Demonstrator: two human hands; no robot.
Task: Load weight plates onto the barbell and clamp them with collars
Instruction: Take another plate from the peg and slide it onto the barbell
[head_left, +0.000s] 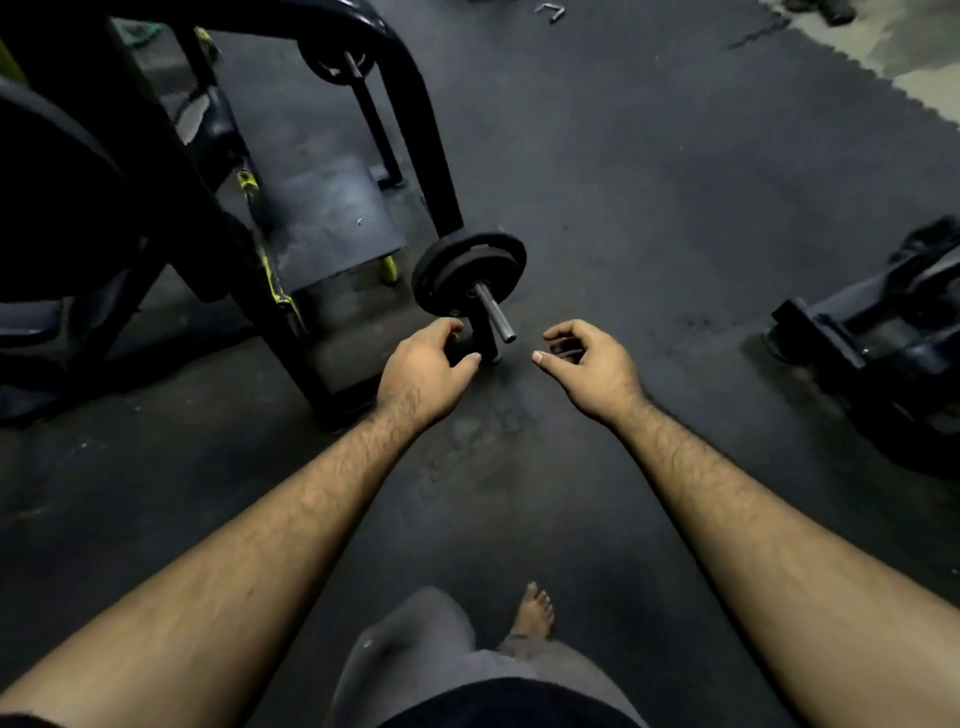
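**Both hands reaching toward a loaded bar end**

Nearest: grey-clad knee (415, 639) bent, bare foot (532, 610) flat on the floor (649, 182), probably for balance in a low crouch close to the work.

Further out: left hand (426, 364) curled loosely, fingers hooked around a dark upright piece (485, 340) just below the bar, though contact hard to confirm in the shadow. Right hand (587, 364) apart from the bar on the other side, fingers half bent, seemingly pinching something thin and dark; a collar, perhaps, but too small and dim to tell. Placed either side of the sleeve, likely so one steadies while the other slides a clamp on.

Beyond the hands: bar (496, 314) pointing back at the camera, bare steel sleeve end grey and smooth, no collar visible on it. Plates (467, 273) seated on it, black, round, two stacked faces showing, rims matte and slightly worn. Resting low, near the floor, beside the foot of a black frame (415, 104).

Farthest: another small plate (337, 57) on a peg up the frame; dark equipment (883, 332) well apart at right.
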